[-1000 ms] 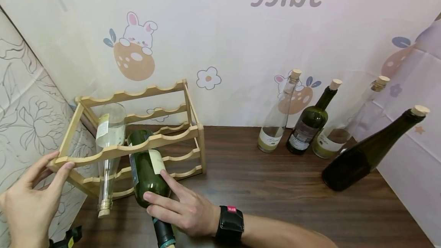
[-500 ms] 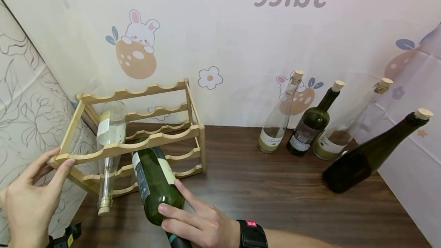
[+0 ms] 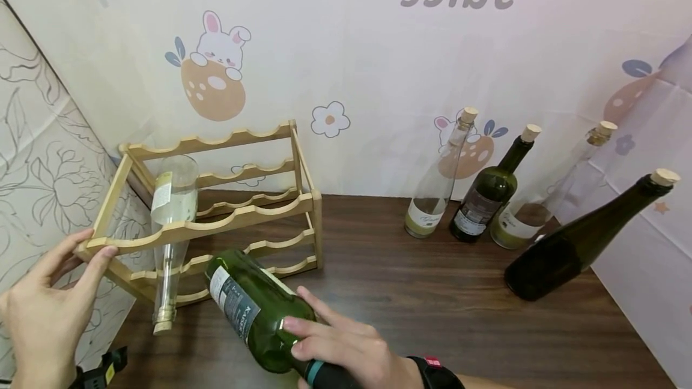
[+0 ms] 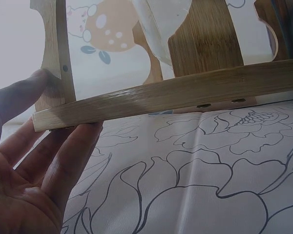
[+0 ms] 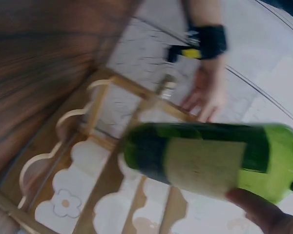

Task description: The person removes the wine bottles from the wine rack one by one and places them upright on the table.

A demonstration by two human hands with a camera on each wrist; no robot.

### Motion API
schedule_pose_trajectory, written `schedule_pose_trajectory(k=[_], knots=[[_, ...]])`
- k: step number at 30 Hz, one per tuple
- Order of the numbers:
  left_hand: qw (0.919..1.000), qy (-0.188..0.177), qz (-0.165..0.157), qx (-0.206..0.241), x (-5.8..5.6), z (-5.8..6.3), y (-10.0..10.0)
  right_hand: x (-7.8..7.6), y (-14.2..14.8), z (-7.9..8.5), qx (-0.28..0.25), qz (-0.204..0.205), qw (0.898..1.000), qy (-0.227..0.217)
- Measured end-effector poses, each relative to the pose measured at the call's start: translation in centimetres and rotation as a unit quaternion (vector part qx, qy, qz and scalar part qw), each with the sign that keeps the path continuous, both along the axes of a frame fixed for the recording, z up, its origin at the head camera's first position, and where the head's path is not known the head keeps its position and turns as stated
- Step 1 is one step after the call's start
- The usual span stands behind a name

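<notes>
My left hand [image 3: 48, 314] grips the front left corner of a wooden wine rack [image 3: 270, 212], thumb on the upper rail; the left wrist view shows fingertips [image 4: 85, 139] underneath. A green wine bottle [image 3: 256, 311] is in my right hand [image 3: 359, 350], held by shoulder and neck. It tilts in front of the rack, base towards the rack and dark neck towards the lower right. Its pale label [image 5: 205, 161] faces the right wrist camera. Inside the rack, a clear bottle [image 3: 175, 197] lies in the left upper slot, its corked neck pointing forward.
On the right of the dark wooden table [image 3: 411, 299] stand several corked bottles: a clear one [image 3: 427, 209], a green one [image 3: 481, 200], another clear one [image 3: 519, 224] and a dark one [image 3: 573, 251]. A printed cloth [image 3: 367, 77] hangs close behind the rack.
The green bottle has come out of the rack's front, moving towards me and rightwards with my right hand, and has turned more slanted. My left hand stays on the rack corner.
</notes>
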State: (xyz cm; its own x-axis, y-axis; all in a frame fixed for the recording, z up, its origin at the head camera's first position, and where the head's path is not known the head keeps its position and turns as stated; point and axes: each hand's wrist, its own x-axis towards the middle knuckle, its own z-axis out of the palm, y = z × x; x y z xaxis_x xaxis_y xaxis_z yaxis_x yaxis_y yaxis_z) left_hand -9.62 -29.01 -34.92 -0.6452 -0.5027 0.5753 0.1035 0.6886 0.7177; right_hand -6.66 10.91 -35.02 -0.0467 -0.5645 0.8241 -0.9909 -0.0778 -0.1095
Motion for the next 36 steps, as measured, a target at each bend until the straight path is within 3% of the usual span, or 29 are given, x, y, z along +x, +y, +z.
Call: schedule_pose_trajectory(k=[3,6,15,18,21,24,28,36], knots=[[1.0,-0.009,0.002,0.0,-0.1,0.1,-0.2,0.4,0.8,0.7,-0.003,-0.003,0.994,-0.105],[0.9999,-0.014,0.002,0.004,-0.2,0.1,-0.4,0.7,1.5,1.3,0.001,-0.002,0.978,-0.209],[0.9998,-0.016,0.004,0.01,0.2,0.1,-0.2,0.2,3.2,3.6,0.029,0.004,0.935,-0.352],[0.9998,-0.016,0.007,0.013,0.2,-0.1,-0.1,0.2,4.2,4.7,0.062,-0.022,0.929,-0.364],[0.9998,-0.012,0.005,0.016,0.2,-0.2,0.0,0.0,5.2,5.7,0.096,-0.053,0.932,-0.345],[0.9998,-0.01,0.005,0.018,0.2,-0.2,0.0,-0.2,6.1,6.5,0.124,-0.08,0.927,-0.344],[0.9998,-0.008,0.004,0.017,0.1,-0.1,0.0,-0.1,7.4,7.3,0.155,-0.131,0.904,-0.376],[0.9999,0.005,0.004,-0.013,0.0,-0.2,0.1,-0.5,10.6,8.9,0.174,-0.276,0.879,-0.346]])
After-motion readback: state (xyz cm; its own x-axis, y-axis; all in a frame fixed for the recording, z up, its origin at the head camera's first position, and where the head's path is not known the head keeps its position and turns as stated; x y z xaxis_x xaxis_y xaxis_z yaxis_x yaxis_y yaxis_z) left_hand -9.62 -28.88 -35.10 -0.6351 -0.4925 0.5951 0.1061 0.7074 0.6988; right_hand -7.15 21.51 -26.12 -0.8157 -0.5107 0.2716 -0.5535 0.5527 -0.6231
